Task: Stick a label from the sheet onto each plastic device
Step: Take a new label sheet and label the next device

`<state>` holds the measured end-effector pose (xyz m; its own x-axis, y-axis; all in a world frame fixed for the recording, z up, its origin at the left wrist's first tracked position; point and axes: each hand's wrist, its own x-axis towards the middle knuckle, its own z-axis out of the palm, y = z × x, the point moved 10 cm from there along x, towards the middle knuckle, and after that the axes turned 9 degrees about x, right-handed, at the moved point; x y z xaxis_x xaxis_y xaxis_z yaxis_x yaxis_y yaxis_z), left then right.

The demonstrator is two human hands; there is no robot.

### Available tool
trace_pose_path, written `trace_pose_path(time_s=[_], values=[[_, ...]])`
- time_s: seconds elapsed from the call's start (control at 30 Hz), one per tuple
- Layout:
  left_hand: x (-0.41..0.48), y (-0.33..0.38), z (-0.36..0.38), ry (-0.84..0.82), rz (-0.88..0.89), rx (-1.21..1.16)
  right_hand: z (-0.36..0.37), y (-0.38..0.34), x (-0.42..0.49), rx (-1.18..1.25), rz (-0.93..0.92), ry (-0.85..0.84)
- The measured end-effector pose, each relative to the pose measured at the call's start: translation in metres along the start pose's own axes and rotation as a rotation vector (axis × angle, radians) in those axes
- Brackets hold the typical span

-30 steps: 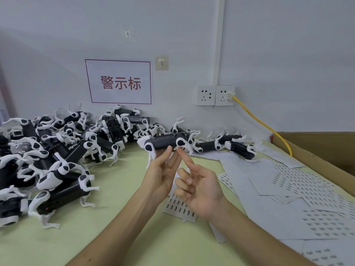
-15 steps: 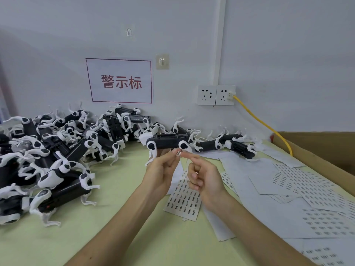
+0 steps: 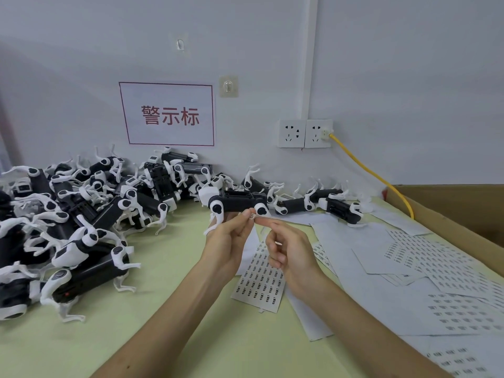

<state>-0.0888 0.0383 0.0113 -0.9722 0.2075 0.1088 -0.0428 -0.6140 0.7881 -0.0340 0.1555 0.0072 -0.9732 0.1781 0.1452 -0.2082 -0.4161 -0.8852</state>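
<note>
1. Change: the right hand, spread open with its index stretched out a second ago, now has its fingers curled, pinching a label at thumb and index tip. Sticking looks imminent.
2. Label: small and white, at the right fingers' tips, touching the left fingers' tips, just under the device's rear leg joint.
3. Plastic device: black body with white legs, raised off the table and gripped from below by the left hand, fingers curled round it.
4. Sheet: flat on the table beneath both hands, with rows of labels remaining.
5. Surroundings: a pile of devices lies left of the left fingers, loose sheets right of the right fingers.
6. Unclear: the device's target face is hidden by fingers, and label-to-device contact cannot be told. The print is unreadable, and the pile is cut off at the left edge.
</note>
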Motion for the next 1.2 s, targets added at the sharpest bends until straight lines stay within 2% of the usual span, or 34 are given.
trace_pose_path(time_s=[0.7, 0.97, 1.2], values=[[-0.006, -0.005, 0.009, -0.055, 0.011, 0.118, -0.008, 0.008, 0.004, 0.088, 0.051, 0.066], [-0.010, -0.018, 0.015, -0.098, -0.074, 0.103, -0.014, -0.003, 0.003, -0.101, -0.085, 0.122], [-0.009, -0.017, 0.016, -0.117, -0.074, 0.092, -0.016, -0.004, 0.003, -0.117, -0.106, 0.150]])
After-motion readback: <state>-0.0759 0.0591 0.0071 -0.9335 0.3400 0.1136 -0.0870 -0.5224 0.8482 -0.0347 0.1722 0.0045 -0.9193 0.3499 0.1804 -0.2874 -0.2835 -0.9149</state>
